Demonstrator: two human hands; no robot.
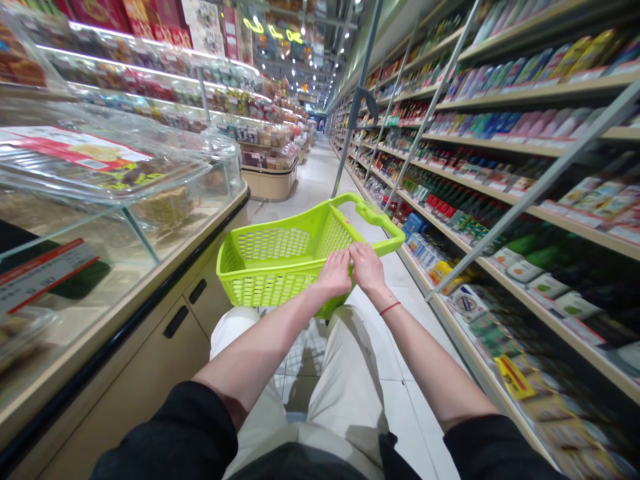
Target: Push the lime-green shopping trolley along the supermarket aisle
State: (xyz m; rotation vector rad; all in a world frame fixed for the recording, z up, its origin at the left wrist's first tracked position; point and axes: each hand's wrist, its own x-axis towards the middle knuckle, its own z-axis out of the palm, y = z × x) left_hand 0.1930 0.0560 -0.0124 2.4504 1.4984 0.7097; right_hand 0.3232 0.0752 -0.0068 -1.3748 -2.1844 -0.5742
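Note:
A lime-green plastic shopping basket (pixel 265 288) hangs in front of my legs, its perforated walls and floor in view. My left hand (pixel 335 273) and my right hand (pixel 367 268) sit side by side, both curled over its near rim. The basket's long handle (pixel 380 217) arcs across the far side, touching neither hand. Inside, only the mesh floor shows, with no goods visible. A red thread bracelet (pixel 389 308) circles my right wrist.
On the left runs a glass deli counter (pixel 125 220) with beige cabinet doors below. Tall goods shelves (pixel 500 180) line the right. A white tiled aisle (pixel 320 180) stretches ahead between them, past a round display stand (pixel 270 183).

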